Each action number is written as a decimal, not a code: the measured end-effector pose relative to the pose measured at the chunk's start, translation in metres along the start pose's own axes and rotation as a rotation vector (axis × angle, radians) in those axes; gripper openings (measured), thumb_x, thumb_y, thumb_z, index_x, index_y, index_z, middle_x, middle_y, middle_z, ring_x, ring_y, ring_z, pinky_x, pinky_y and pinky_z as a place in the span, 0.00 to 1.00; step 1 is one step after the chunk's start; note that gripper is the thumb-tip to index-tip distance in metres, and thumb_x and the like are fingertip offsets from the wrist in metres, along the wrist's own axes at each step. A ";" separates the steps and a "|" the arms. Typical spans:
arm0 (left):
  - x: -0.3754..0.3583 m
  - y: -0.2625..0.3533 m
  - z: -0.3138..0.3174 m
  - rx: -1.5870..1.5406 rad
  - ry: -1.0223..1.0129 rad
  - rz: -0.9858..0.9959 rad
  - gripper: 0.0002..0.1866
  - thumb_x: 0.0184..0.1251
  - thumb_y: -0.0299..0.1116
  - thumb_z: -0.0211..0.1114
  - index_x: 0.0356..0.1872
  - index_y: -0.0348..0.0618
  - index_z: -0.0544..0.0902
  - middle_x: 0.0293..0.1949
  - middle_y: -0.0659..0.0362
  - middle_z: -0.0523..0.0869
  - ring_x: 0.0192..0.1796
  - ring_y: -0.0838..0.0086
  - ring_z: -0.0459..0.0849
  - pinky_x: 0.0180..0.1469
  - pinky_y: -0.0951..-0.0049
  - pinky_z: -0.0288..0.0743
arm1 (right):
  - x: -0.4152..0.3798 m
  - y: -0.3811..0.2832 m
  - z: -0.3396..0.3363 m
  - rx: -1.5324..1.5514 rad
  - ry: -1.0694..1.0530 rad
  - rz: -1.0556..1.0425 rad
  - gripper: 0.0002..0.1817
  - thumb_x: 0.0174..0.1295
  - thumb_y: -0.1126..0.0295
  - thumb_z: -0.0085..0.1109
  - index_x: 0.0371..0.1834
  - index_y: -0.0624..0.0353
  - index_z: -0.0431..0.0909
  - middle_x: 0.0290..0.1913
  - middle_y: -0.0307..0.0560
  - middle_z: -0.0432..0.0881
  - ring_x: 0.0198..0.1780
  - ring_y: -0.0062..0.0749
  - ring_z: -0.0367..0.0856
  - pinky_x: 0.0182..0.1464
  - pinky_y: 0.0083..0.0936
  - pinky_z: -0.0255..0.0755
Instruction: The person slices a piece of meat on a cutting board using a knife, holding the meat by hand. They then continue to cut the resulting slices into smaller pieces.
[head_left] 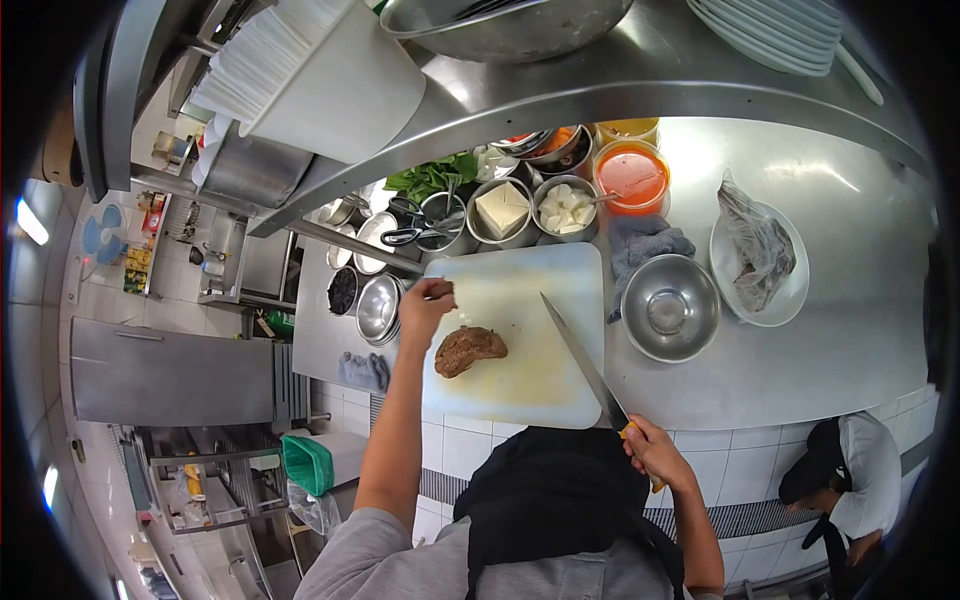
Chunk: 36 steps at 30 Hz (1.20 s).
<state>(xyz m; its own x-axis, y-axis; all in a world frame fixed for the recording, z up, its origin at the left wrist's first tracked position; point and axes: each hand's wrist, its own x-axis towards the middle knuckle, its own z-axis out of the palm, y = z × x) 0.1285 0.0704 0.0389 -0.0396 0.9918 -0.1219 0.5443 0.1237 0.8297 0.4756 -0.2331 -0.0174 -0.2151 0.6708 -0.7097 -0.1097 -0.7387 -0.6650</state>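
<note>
A piece of cooked brown meat (470, 350) lies on the left part of a white cutting board (540, 390). Just above and left of it, my left hand (428, 302) is closed in a pinch on a small brown scrap of meat (447, 293). My right hand (655, 453) grips the yellow handle of a large kitchen knife (588, 368) at the board's front right corner. The blade points up and left across the board, apart from the meat. A few tiny crumbs dot the board near the meat.
Behind the board stand metal pots with white blocks (503, 208) and white slices (566, 208), plus a tub of orange sauce (632, 175). Right: a steel bowl (670, 307), grey cloth (645, 250) and plate with a plastic bag (760, 250). A steel shelf (600, 92) overhangs. Another person (850, 480) is at lower right.
</note>
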 end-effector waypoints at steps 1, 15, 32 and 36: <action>-0.001 -0.006 -0.010 0.003 0.003 -0.001 0.17 0.56 0.22 0.70 0.48 0.27 0.84 0.37 0.55 0.89 0.36 0.75 0.88 0.41 0.74 0.84 | 0.001 0.000 -0.001 -0.011 -0.003 0.002 0.23 0.78 0.61 0.49 0.72 0.57 0.70 0.29 0.35 0.73 0.23 0.17 0.69 0.23 0.18 0.67; -0.093 -0.060 -0.074 -0.479 0.081 -0.265 0.15 0.63 0.19 0.68 0.51 0.37 0.78 0.42 0.62 0.83 0.44 0.73 0.85 0.52 0.68 0.83 | 0.019 -0.035 0.023 -0.125 -0.020 -0.050 0.24 0.79 0.62 0.49 0.74 0.58 0.68 0.30 0.38 0.75 0.22 0.18 0.70 0.23 0.20 0.67; -0.333 -0.424 -0.125 -0.806 0.419 -0.783 0.07 0.56 0.26 0.72 0.35 0.45 0.83 0.31 0.60 0.83 0.37 0.74 0.82 0.45 0.72 0.80 | 0.102 -0.001 0.101 -0.277 0.320 -0.275 0.19 0.78 0.58 0.49 0.67 0.49 0.72 0.19 0.28 0.63 0.14 0.15 0.61 0.13 0.16 0.56; -0.355 -0.495 -0.162 -1.353 0.806 -0.860 0.07 0.60 0.21 0.67 0.37 0.43 0.83 0.31 0.60 0.84 0.37 0.72 0.83 0.41 0.71 0.82 | 0.080 -0.019 0.133 -0.504 0.510 -0.166 0.23 0.76 0.51 0.50 0.61 0.59 0.74 0.38 0.47 0.78 0.37 0.36 0.75 0.42 0.34 0.72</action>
<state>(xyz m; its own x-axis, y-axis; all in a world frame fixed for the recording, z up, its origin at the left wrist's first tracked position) -0.2623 -0.3376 -0.2405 -0.4952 0.3600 -0.7907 -0.8253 0.0895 0.5576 0.3316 -0.1742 -0.0310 0.2571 0.8090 -0.5286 0.3841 -0.5874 -0.7123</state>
